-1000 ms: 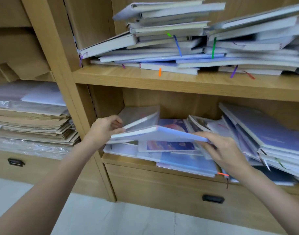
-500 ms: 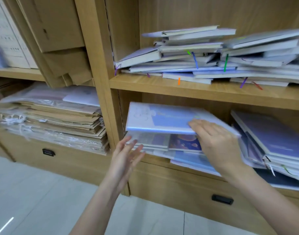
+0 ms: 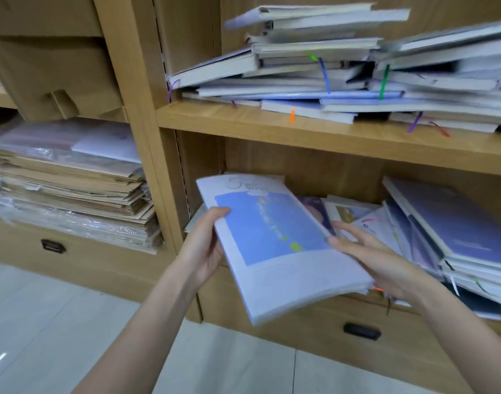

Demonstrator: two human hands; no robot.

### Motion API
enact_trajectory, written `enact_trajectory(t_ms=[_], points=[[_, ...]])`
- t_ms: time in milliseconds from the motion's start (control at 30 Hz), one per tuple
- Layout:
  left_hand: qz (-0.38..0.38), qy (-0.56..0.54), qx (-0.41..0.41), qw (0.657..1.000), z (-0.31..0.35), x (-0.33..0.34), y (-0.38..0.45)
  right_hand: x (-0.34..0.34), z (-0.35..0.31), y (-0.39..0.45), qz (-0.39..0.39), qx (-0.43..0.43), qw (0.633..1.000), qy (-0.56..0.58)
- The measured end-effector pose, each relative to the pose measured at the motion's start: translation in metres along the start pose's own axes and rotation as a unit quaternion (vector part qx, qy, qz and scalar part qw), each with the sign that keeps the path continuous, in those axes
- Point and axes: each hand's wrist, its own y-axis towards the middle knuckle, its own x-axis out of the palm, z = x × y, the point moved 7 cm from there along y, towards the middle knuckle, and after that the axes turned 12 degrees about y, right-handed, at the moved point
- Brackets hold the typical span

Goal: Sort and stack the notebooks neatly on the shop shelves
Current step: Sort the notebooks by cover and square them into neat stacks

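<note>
The wooden shelving [image 3: 147, 115] fills the wall; its upper shelf [image 3: 314, 132] carries a loose, skewed heap of notebooks [image 3: 314, 66] with coloured ribbons hanging over the edge, and the lower shelf holds a slumped pile [image 3: 448, 237] leaning down to the right; off to the left sits a stack of brown paper [image 3: 73, 189] in plastic wrap.

A second ago a small bundle [image 3: 275, 245] of pale-blue notebooks lay half in the lower shelf, pinned from either end; half a second ago only the right hand had it, the left hanging free with spread fingers; now the bundle is lifted out in front of the shelf, tilted down toward the floor, and both hands are on it again. The left hand [image 3: 203, 248] grips the left edge, thumb on the cover and fingers apparently curled beneath, though they are hidden; the right hand [image 3: 368, 260] supports the right edge from underneath with nearly straight fingers.

That suggests one batch has been separated for squaring up; both shelves remain untidy, so sorting looks barely begun.
</note>
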Motion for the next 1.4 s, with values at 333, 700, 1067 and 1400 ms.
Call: enact_trajectory(t_ms=[333,700,1067,1400], points=[[0.186,0.009,0.088,0.978,-0.014,-0.063,0.028,0.038,-0.048,0.074,0.156,-0.146,0.965,0.152],[0.110,0.801,0.349,0.473,-0.038,-0.042,0.060,0.079,-0.002,0.105,0.032,0.021,0.994,0.100],[0.165,0.748,0.477,0.430,0.016,-0.054,0.067,0.065,0.008,0.113,0.062,0.040,0.849,0.523],[0.227,0.731,0.472,0.437,0.074,-0.028,0.072,0.139,0.012,0.137,0.047,-0.162,0.945,-0.281]])
